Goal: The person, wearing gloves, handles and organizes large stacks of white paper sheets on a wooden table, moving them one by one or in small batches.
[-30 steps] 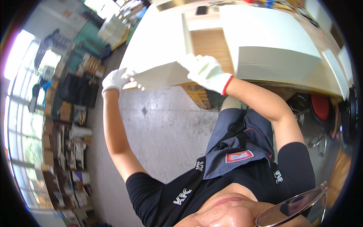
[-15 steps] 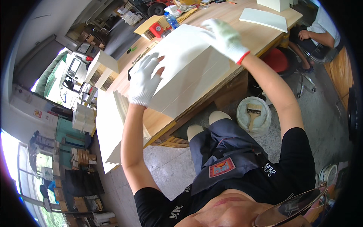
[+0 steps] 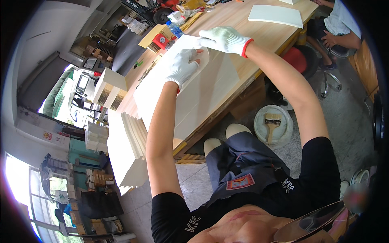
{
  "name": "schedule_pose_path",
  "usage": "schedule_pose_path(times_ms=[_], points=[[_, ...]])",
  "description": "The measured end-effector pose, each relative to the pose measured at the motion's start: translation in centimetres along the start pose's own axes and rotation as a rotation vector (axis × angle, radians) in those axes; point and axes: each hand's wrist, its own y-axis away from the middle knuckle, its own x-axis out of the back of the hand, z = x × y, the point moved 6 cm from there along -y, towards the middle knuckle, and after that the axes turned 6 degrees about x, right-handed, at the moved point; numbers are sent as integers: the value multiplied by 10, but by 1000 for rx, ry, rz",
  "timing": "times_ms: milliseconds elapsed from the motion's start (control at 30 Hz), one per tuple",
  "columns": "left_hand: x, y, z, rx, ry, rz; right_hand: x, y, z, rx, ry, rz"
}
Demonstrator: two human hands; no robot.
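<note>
- White sheets lie in a squared stack [image 3: 156, 87] at the near side of a wooden table [image 3: 267, 34], long edge roughly following the table's edge.
- Bare wood opens to the right of the stack, up to a loose white panel [image 3: 275, 16]; the gap toward the second stack [image 3: 125, 150], on the left, is partly hidden by the left forearm.
- Left hand [image 3: 183, 67], in a white glove with bare fingertips showing, is over the stack's top, fingers partly spread; whether it pinches a sheet, I cannot tell.
- Right hand [image 3: 225, 39], gloved with a red cuff, reaches over the far end, fingers extended close together; its hold is also unclear.
- Half a second ago the hands were well apart; now they are near each other, the left having moved toward the right.
- Counted: two gloved hands, two large stacks on the near side, one loose panel, one blue bottle [image 3: 174, 29], one bucket [image 3: 287, 135] holding one brush [image 3: 272, 123], one seated person [image 3: 344, 24] at right.
</note>
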Motion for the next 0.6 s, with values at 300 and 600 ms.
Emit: schedule_pose_path(times_ms=[300,600], points=[[-5,3,-21,66,454,12,-30,26,16,-422,-609,136],[-2,12,4,129,374,-43,-37,31,19,-490,-595,149]])
